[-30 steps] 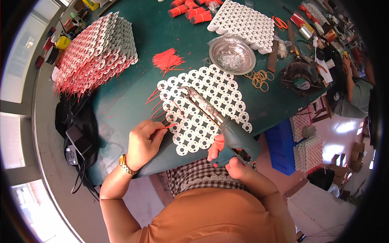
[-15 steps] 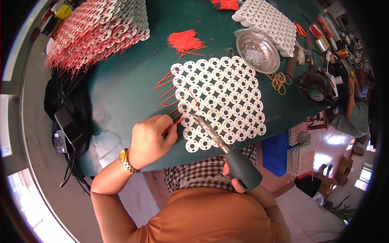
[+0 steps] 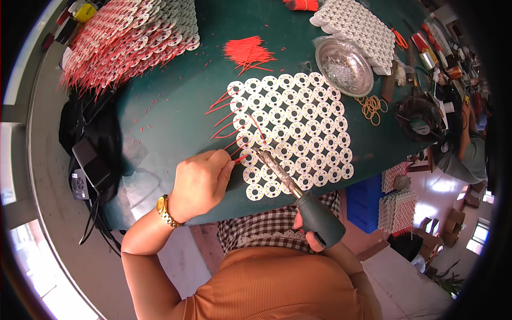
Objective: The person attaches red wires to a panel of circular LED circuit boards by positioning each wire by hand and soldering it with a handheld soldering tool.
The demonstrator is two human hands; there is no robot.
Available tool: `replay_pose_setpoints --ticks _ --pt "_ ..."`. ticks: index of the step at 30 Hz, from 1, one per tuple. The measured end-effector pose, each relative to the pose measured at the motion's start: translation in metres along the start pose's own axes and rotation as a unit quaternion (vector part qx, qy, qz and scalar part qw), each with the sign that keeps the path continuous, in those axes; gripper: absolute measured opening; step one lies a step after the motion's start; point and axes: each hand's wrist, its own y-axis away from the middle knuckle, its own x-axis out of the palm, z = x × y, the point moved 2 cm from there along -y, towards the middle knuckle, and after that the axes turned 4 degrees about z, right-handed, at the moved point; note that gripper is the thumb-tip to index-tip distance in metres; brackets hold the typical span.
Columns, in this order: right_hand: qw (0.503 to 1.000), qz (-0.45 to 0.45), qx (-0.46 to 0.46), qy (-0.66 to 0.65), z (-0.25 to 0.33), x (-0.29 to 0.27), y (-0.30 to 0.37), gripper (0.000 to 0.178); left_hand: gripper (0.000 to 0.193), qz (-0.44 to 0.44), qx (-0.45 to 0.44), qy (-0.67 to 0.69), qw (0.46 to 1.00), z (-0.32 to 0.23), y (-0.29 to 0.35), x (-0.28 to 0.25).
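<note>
A panel of joined round white circuit boards (image 3: pixel 290 129) lies on the green table. Several red wires stick out from its left columns. My left hand (image 3: pixel 200 182), a gold watch (image 3: pixel 164 209) at its wrist, is closed in a pinch on a red wire (image 3: pixel 240 159) whose far end meets a board near the panel's lower left. From the right, my right hand (image 3: pixel 314 241) grips the dark handle of a soldering iron (image 3: pixel 320 220). The iron's tip is at that same board, beside the wire's end; whether they touch is too small to tell. The handle hides most right fingers.
Cut red wires (image 3: pixel 249 52) lie in a pile beyond the panel. A metal bowl (image 3: pixel 365 84), rubber bands (image 3: pixel 372 113) and stacked blank panels (image 3: pixel 354 32) are at the right. Wired panels (image 3: pixel 138 37) are heaped far left. A co-worker's arm (image 3: pixel 465 128) shows at far right.
The table and everything on it sit slightly shifted in the picture. My left hand still pinches the red wire, and the iron's tip stays at nearly the same spot on the panel.
</note>
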Motion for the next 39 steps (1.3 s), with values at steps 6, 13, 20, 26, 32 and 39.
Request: replay_pose_setpoints --ticks 6,13,20,26,32,39 --pt "0.999 0.008 0.033 -0.004 0.002 0.000 0.002 0.058 0.024 -0.008 0.012 -0.043 0.999 0.000 0.001 0.004" --pt "0.997 0.018 0.068 -0.009 -0.001 0.003 0.005 0.053 0.025 -0.014 0.016 -0.045 0.999 0.001 0.001 0.005" --pt "0.997 0.017 0.079 -0.007 0.005 0.007 -0.003 0.049 0.024 -0.023 0.020 -0.052 0.998 0.000 0.000 0.005" --pt "0.999 -0.035 0.026 0.027 0.006 0.003 -0.003 0.045 0.018 -0.011 -0.013 -0.043 0.999 0.000 0.001 0.005" --pt "0.979 0.084 0.181 0.029 -0.011 0.012 0.003 0.052 0.025 -0.040 0.010 -0.060 0.997 0.000 0.000 0.008" --pt "0.977 0.052 0.205 -0.022 -0.002 0.001 0.003 0.059 0.025 -0.037 0.004 -0.058 0.998 0.001 0.000 0.008"
